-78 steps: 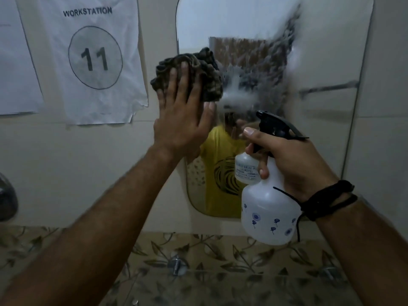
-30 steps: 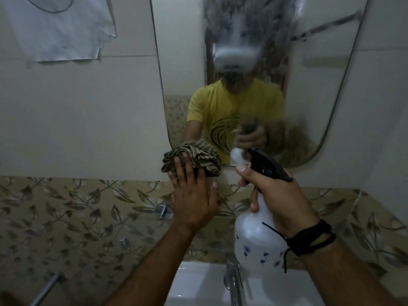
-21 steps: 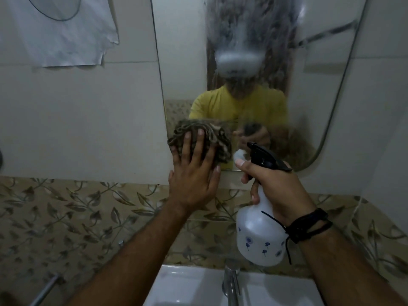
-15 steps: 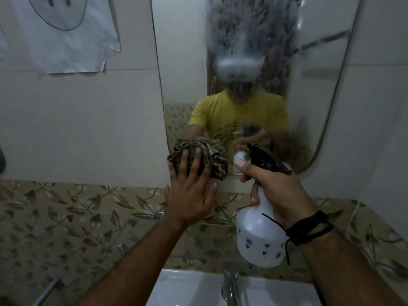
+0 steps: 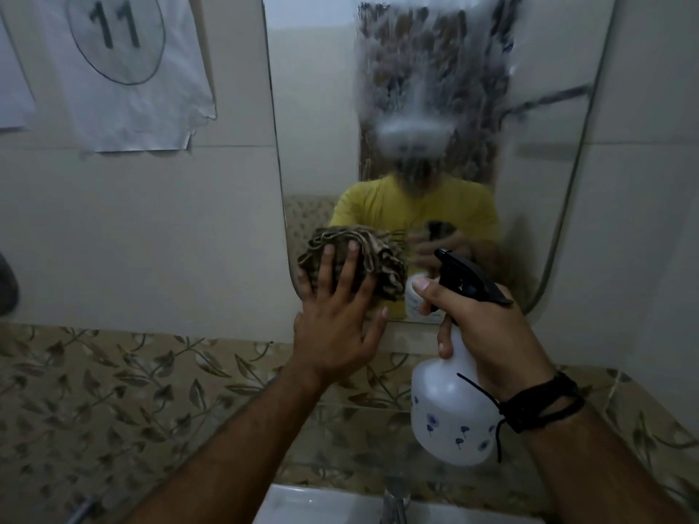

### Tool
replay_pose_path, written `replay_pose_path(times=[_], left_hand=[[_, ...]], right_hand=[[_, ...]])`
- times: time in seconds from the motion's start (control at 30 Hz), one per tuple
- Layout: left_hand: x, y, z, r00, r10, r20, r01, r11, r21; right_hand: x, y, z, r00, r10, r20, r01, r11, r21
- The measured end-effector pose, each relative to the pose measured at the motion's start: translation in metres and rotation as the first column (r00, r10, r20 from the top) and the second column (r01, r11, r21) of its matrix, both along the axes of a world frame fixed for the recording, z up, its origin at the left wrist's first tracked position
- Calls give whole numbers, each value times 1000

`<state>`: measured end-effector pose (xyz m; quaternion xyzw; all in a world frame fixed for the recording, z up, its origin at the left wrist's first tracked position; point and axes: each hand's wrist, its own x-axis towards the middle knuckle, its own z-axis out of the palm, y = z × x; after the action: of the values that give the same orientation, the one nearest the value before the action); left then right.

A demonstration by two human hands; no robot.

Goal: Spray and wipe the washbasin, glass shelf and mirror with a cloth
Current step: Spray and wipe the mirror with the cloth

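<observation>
My left hand (image 5: 336, 327) presses a crumpled brown striped cloth (image 5: 374, 255) flat against the lower left corner of the wall mirror (image 5: 314, 107), fingers straight and spread. The mirror's middle is fogged with spray droplets. My right hand (image 5: 488, 334) grips the neck of a white spray bottle (image 5: 450, 421) with a black trigger head, held in front of the mirror's bottom edge, just right of the cloth. The white washbasin (image 5: 314, 508) shows at the bottom edge below both arms. No glass shelf is in view.
A chrome tap (image 5: 395, 501) rises from the basin's back rim. Paper sheets, one marked 11 (image 5: 125, 70), hang on the wall left of the mirror. A leaf-patterned tile band (image 5: 113, 402) runs under the plain tiles. A dark fixture (image 5: 7, 285) sits at the left edge.
My left hand has wiped the cloth from the mirror's upper left down to its lower left corner, with small up-and-down strokes there. The right hand keeps holding the bottle beside it.
</observation>
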<state>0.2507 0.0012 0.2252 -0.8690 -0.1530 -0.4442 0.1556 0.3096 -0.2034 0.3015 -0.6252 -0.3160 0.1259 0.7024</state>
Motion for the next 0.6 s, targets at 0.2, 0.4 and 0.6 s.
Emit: replay_pose_path(times=[0.2, 0.4, 0.6], left_hand=[[9, 2, 96, 995, 4, 99, -3, 1000, -5], [6, -10, 56, 999, 13, 38, -11, 999, -40], [15, -5, 139, 994, -14, 112, 20, 998, -55]], right_hand=[[1, 0, 8, 999, -17, 28, 18, 1000, -15], [1, -2, 8, 1000, -7, 13, 7, 1000, -9], [7, -4, 15, 1000, -29, 3, 29, 999, 19]])
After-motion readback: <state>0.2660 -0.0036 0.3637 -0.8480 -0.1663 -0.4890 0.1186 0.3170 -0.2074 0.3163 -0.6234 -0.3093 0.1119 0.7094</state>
